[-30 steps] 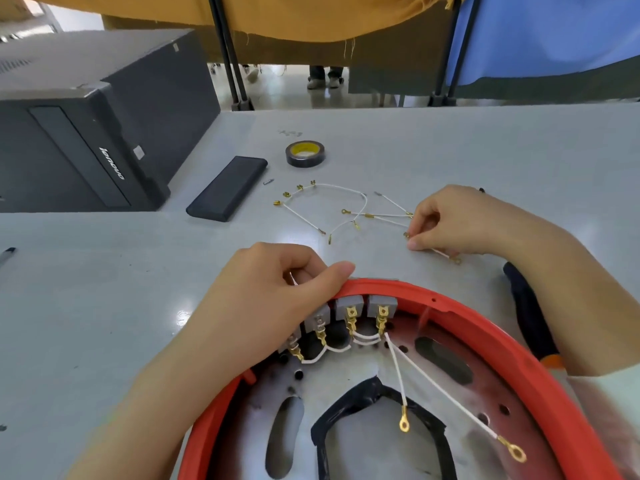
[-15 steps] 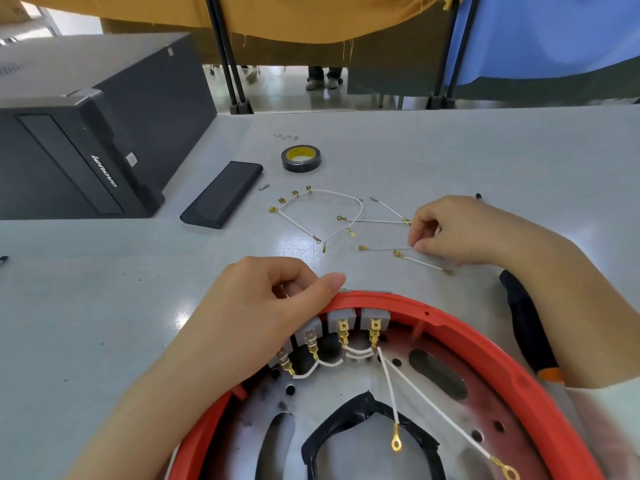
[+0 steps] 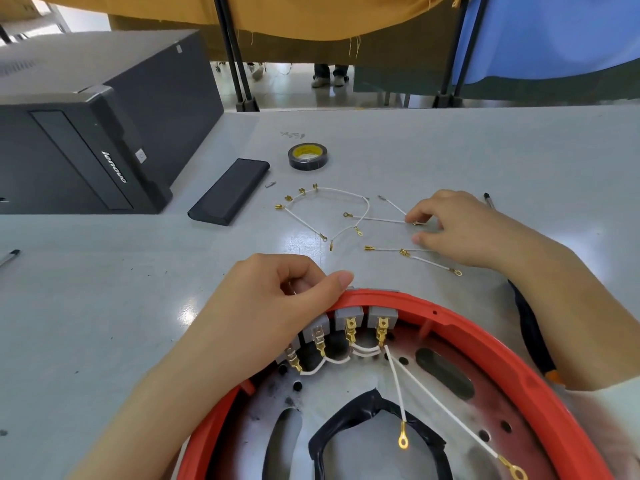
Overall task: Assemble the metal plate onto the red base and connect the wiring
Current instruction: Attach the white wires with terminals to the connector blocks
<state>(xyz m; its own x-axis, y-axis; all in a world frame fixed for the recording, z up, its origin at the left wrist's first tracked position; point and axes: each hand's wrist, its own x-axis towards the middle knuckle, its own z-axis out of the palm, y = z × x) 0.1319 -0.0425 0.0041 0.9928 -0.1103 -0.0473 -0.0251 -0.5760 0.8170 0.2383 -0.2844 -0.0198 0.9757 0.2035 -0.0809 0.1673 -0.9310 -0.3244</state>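
Sitting at the near edge of the table (image 3: pixel 104 306), the red base (image 3: pixel 485 344) carries the metal plate (image 3: pixel 374 386) inside its rim, with grey terminal blocks (image 3: pixel 349 315) joined by short white jumpers. Your left hand (image 3: pixel 273 317) grips the rim, thumb hooked over the top. Your right hand (image 3: pixel 460 230) pinches the end of a loose white wire (image 3: pixel 381 220) among the spare leads on the table. Farther back lie a roll of black tape (image 3: pixel 308 156), a flat black case (image 3: pixel 230 191) and a Lenovo computer tower (image 3: pixel 97 133).
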